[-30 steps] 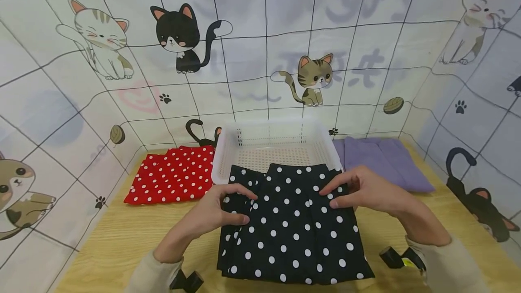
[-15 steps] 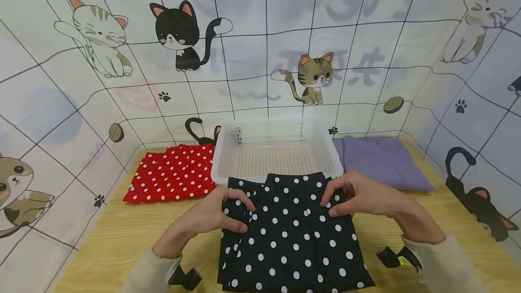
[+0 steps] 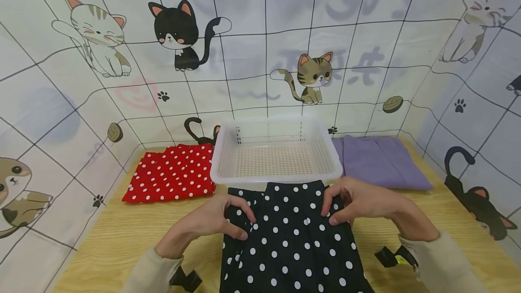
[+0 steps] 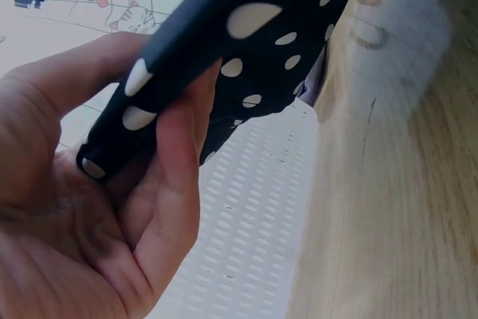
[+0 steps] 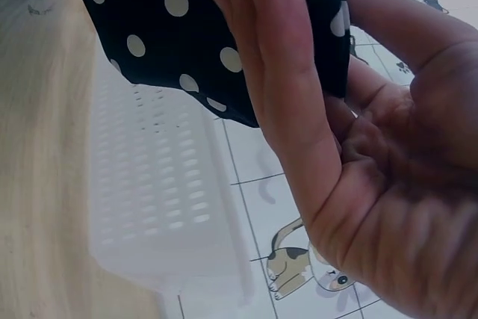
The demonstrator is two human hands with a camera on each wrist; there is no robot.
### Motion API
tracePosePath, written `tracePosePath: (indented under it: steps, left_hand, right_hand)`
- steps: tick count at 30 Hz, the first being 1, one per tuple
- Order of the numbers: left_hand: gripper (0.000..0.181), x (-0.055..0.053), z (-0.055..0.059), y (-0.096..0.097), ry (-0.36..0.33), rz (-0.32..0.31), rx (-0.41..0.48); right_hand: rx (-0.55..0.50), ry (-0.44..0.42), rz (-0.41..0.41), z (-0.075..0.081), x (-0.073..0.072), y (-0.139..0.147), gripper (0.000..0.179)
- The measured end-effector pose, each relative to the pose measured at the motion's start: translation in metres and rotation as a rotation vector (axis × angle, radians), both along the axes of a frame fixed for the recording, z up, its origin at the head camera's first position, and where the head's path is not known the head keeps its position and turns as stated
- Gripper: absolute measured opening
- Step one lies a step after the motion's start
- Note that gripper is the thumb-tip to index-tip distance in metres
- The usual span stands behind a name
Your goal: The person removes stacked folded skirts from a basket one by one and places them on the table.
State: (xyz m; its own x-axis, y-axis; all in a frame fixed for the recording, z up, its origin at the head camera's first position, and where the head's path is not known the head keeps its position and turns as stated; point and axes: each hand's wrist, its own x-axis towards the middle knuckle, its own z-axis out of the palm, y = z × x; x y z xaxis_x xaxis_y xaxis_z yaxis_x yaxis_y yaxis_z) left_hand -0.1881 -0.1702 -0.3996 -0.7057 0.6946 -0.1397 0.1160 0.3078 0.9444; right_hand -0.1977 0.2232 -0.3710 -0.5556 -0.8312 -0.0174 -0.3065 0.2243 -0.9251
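Both hands hold up a folded black cloth with white polka dots (image 3: 285,238) by its two sides, in front of the basket. My left hand (image 3: 217,216) grips the left edge, thumb and forefinger on the near face; in the left wrist view the other fingers (image 4: 178,155) curl behind the fold. On the opposite side my right hand (image 3: 360,198) grips the edge the same way, its fingers (image 5: 280,57) spread along the back of the cloth in the right wrist view. The cloth's lower edge runs out of the head view. Just beyond stands a white plastic basket (image 3: 277,178), with nothing seen in it.
A folded red cloth with white dots (image 3: 171,173) lies left of the basket, and a folded purple cloth (image 3: 382,162) to its right. All rest on a wooden table (image 3: 134,225). A wall covering with cartoon cats (image 3: 252,58) closes off the back and sides.
Both hands have drawn the black dotted cloth down and toward the person, away from the basket, whose front rim now shows. The grip has not changed.
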Motion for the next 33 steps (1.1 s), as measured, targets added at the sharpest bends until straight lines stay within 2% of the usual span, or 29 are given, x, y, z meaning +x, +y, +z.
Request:
tracePosePath:
  steps: [8, 13, 18, 22, 26, 33]
  left_hand:
    - [0.024, -0.003, -0.005, -0.002, 0.000, -0.034, -0.026]
    - [0.023, -0.007, -0.011, -0.004, -0.028, -0.044, -0.045]
    - [0.022, -0.009, -0.018, -0.004, -0.051, -0.047, -0.036]
    - [0.022, -0.011, -0.024, -0.003, -0.035, -0.053, -0.045]
    - [0.021, -0.015, -0.032, -0.004, -0.021, -0.030, -0.072]
    - [0.023, -0.023, -0.047, -0.007, -0.056, -0.024, -0.088]
  right_hand:
    - [0.009, -0.056, 0.084, -0.011, -0.004, -0.003, 0.015]
    - [-0.008, -0.114, 0.124, -0.021, -0.010, -0.005, 0.017]
    - [0.004, -0.134, 0.126, -0.028, -0.015, -0.005, 0.018]
    - [0.014, -0.148, 0.130, -0.033, -0.018, -0.004, 0.018]
    - [0.016, -0.161, 0.128, -0.037, -0.020, -0.005, 0.018]
    - [0.075, -0.216, 0.089, -0.042, -0.021, -0.007, 0.019]
